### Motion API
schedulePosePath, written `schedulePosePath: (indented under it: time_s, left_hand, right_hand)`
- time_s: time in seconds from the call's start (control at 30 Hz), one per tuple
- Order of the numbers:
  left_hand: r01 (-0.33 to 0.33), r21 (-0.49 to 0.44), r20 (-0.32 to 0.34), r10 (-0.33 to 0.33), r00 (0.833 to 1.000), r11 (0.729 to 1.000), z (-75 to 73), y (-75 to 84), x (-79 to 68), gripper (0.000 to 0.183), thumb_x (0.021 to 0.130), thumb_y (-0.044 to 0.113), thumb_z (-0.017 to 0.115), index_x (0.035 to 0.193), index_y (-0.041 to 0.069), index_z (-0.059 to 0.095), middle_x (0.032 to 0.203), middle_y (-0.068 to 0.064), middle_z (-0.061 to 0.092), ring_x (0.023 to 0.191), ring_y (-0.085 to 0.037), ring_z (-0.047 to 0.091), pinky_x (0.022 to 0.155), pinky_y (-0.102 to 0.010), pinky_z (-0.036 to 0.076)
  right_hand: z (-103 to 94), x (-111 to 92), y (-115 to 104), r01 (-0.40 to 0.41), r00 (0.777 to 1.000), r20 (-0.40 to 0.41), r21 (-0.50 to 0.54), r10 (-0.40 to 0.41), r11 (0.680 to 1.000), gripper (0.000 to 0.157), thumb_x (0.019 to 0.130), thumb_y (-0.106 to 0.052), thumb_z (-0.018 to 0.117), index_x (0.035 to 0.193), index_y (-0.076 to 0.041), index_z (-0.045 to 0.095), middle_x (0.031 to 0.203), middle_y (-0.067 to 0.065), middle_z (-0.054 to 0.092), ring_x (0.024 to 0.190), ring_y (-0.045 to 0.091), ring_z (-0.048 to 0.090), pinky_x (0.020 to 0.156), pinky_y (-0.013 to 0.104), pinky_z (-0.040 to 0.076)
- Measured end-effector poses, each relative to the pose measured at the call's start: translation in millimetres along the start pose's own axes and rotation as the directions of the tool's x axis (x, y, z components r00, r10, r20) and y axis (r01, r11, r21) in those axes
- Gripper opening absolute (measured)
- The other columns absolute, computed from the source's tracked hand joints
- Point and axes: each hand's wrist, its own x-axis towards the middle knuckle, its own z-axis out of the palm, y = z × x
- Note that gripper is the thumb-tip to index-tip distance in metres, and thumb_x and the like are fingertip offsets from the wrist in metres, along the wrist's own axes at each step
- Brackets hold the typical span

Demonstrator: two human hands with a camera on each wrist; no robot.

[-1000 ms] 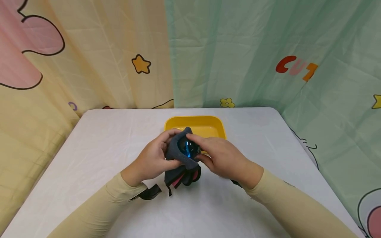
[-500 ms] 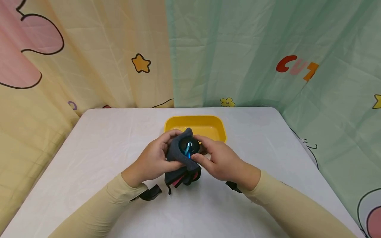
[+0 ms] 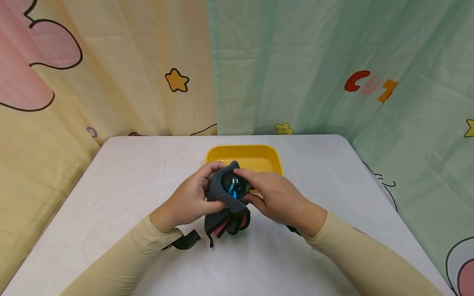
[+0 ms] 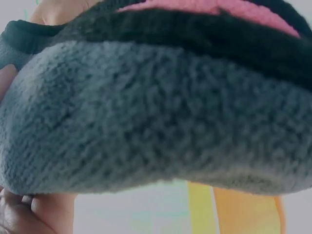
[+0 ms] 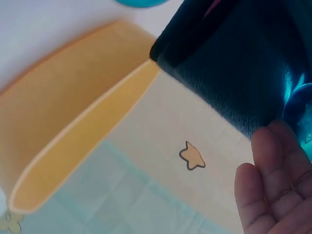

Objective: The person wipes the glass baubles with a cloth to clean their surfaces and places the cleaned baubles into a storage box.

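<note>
A grey fleece pouch (image 3: 218,191) with black trim and pink parts is held up over the table in the head view. My left hand (image 3: 183,201) grips its left side, thumb in front and fingers behind. In its mouth sits a glossy dark round thing (image 3: 235,187) with blue shine, whose kind I cannot tell. My right hand (image 3: 279,195) pinches that round thing, index finger at its top and thumb at its lower right edge. Grey fleece of the pouch (image 4: 146,117) fills most of the left wrist view. Right fingertips (image 5: 265,146) lie beside the pouch in the right wrist view.
A yellow tray (image 3: 259,158) stands on the white-covered table (image 3: 148,164) just behind the hands. Black straps (image 3: 187,239) hang at the wrists. Printed curtains (image 3: 296,61) close off the back and sides.
Half a second ago my right thumb lay across the front of the round thing; now it is at the right edge and the index finger reaches over the top. The left hand keeps its grip.
</note>
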Motion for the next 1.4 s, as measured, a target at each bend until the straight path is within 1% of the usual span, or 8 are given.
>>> schedulePosePath:
  time_s: [0.13, 0.3, 0.4, 0.67, 0.97, 1.07, 1.2, 1.4]
  left_hand:
    - [0.02, 0.003, 0.001, -0.02, 1.0, 1.0, 0.8, 2.4, 0.7, 0.073, 0.086, -0.007, 0.08, 0.147, 0.003, 0.042, 0.135, -0.016, 0.065, 0.117, -0.022, 0.069, 0.101, -0.026, 0.057]
    - [0.028, 0.008, -0.006, -0.028, 1.0, 1.0, 1.7, 1.5, 1.2, 0.075, 0.085, -0.007, 0.081, 0.147, 0.004, 0.042, 0.134, -0.016, 0.066, 0.116, -0.022, 0.069, 0.101, -0.026, 0.057]
    - [0.023, -0.003, -0.009, -0.023, 1.0, 1.0, 2.1, -0.7, 1.1, 0.076, 0.085, -0.008, 0.081, 0.148, 0.003, 0.041, 0.134, -0.018, 0.066, 0.116, -0.023, 0.068, 0.101, -0.025, 0.058]
    - [0.027, 0.055, -0.032, -0.025, 0.999, 0.998, -0.3, -3.4, 1.8, 0.082, 0.084, -0.005, 0.083, 0.155, 0.01, 0.043, 0.144, -0.011, 0.063, 0.12, -0.021, 0.068, 0.102, -0.026, 0.057]
    - [0.019, 0.065, -0.008, -0.019, 1.0, 0.998, -0.7, -1.7, 3.5, 0.078, 0.085, -0.003, 0.082, 0.153, 0.014, 0.048, 0.146, -0.009, 0.062, 0.122, -0.022, 0.066, 0.102, -0.027, 0.057]
    - [0.013, 0.062, 0.002, -0.013, 1.0, 0.998, 0.3, -1.7, 4.2, 0.076, 0.086, -0.003, 0.082, 0.153, 0.014, 0.049, 0.145, -0.009, 0.063, 0.123, -0.022, 0.066, 0.103, -0.027, 0.057]
    - [0.023, 0.074, 0.009, -0.024, 1.0, 0.997, 2.3, -0.9, 5.2, 0.076, 0.086, -0.002, 0.083, 0.152, 0.015, 0.049, 0.143, -0.007, 0.064, 0.124, -0.022, 0.065, 0.105, -0.026, 0.055]
    - [0.013, 0.134, -0.023, -0.01, 1.0, 0.991, 2.6, -1.3, 6.1, 0.08, 0.083, -0.002, 0.084, 0.153, 0.013, 0.048, 0.143, -0.009, 0.063, 0.121, -0.022, 0.067, 0.104, -0.025, 0.055]
  right_hand:
    - [1.1, -0.9, -2.9, -0.088, 0.996, 0.038, 0.14, 0.084, 0.986, 0.072, 0.093, -0.021, 0.08, 0.153, -0.004, 0.045, 0.121, 0.007, 0.076, 0.097, 0.016, 0.076, 0.085, 0.03, 0.063]
    - [3.5, -0.5, -6.0, -0.224, 0.974, 0.105, 0.323, 0.2, 0.919, 0.06, 0.101, -0.024, 0.073, 0.15, -0.004, 0.045, 0.099, 0.001, 0.078, 0.081, 0.008, 0.067, 0.072, 0.024, 0.058]
    - [5.5, 0.2, -6.7, -0.257, 0.966, 0.121, 0.381, 0.228, 0.888, 0.053, 0.104, -0.024, 0.068, 0.148, -0.004, 0.047, 0.097, -0.001, 0.076, 0.084, 0.008, 0.066, 0.077, 0.025, 0.059]
    - [5.9, -0.1, -4.4, -0.147, 0.987, 0.098, 0.293, 0.123, 0.945, 0.076, 0.1, -0.015, 0.074, 0.159, -0.01, 0.026, 0.12, 0.008, 0.075, 0.101, 0.017, 0.074, 0.088, 0.031, 0.062]
    - [5.1, -2.0, -0.5, -0.079, 0.997, 0.024, 0.05, 0.078, 0.996, 0.068, 0.095, -0.019, 0.078, 0.153, -0.006, 0.044, 0.125, 0.008, 0.074, 0.099, 0.019, 0.076, 0.09, 0.036, 0.063]
    - [5.5, -2.7, -0.2, -0.109, 0.994, 0.035, 0.132, 0.106, 0.985, 0.069, 0.095, -0.021, 0.078, 0.152, -0.004, 0.043, 0.116, 0.006, 0.077, 0.093, 0.016, 0.074, 0.08, 0.029, 0.062]
    - [6.0, -2.6, -1.2, -0.203, 0.979, 0.076, 0.309, 0.188, 0.929, 0.059, 0.099, -0.022, 0.074, 0.147, -0.001, 0.046, 0.096, 0.002, 0.076, 0.08, 0.01, 0.066, 0.069, 0.023, 0.057]
    - [6.5, -2.9, -0.5, -0.196, 0.981, 0.084, 0.419, 0.177, 0.886, 0.065, 0.103, -0.017, 0.07, 0.155, -0.002, 0.036, 0.095, 0.001, 0.075, 0.085, 0.009, 0.066, 0.078, 0.026, 0.06]
